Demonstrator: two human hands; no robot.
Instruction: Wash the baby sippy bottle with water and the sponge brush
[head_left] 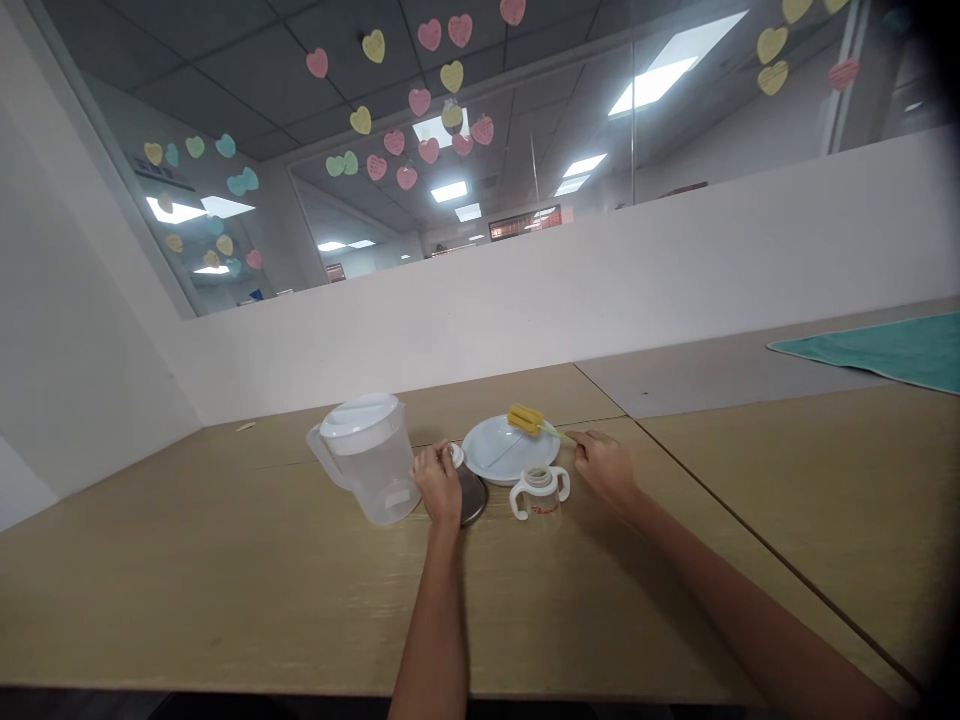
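Observation:
My right hand [606,468] is closed around the thin handle of a sponge bottle brush. Its yellow sponge head [526,419] is over a white plate [480,470]. In front of the plate stands a clear baby bottle [541,497] with two white handles, its top open and red print on its side. My left hand [438,482] has its fingers bent round a small white round piece [456,455], mostly hidden by the hand. Below that hand is a dark round dish [472,500], partly covered by the wrist.
A translucent lidded pitcher [379,470] stands just left of my left hand. The wooden table [225,580] has seams on its right side. A teal cloth [892,350] lies at the far right. Behind the table runs a low white wall [480,315] below glass with heart-shaped notes.

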